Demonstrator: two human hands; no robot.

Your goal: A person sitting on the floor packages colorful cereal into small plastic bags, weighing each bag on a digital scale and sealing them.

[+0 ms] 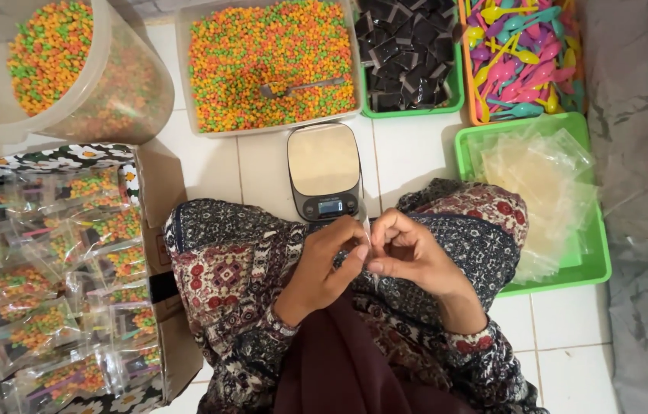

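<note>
A small scale (pixel 324 170) sat on the white tiled floor (pixel 416 157) just beyond the person's knees, and everything else lay around it. Directly behind the scale stood a clear tray (pixel 272 65) heaped with orange, green and yellow pellets, a metal scoop (pixel 299 86) lying on top. Behind and to the right of the scale a green tray (pixel 410 55) held small black sachets, and further right an orange tray (pixel 521 57) held pink, yellow and teal plastic spoons. To the right of the scale a larger green tray (pixel 596 253) carried a loose stack of clear plastic bags (pixel 542 192). Far left and behind the scale, a big clear tub (pixel 63 69) held more of the pellets. To the left of the scale a cardboard box (pixel 167 253) was packed with filled packets (pixel 55 291) of pellets. Nothing lay between the scale and the hands; the patterned sleeves and lap filled the space below them.

The floor was pale tile with thin grout lines, and a grey marbled surface (pixel 634 123) ran along the far right.

Just in front of the scale, both hands met over the lap. A thin clear bag (pixel 367 230) stood between them, hard to make out. The left hand (pixel 331 257) had thumb and forefinger pinched on the bag's edge, and the right hand (pixel 408 249) curled its fingers in and nipped the same bag from the other side.
</note>
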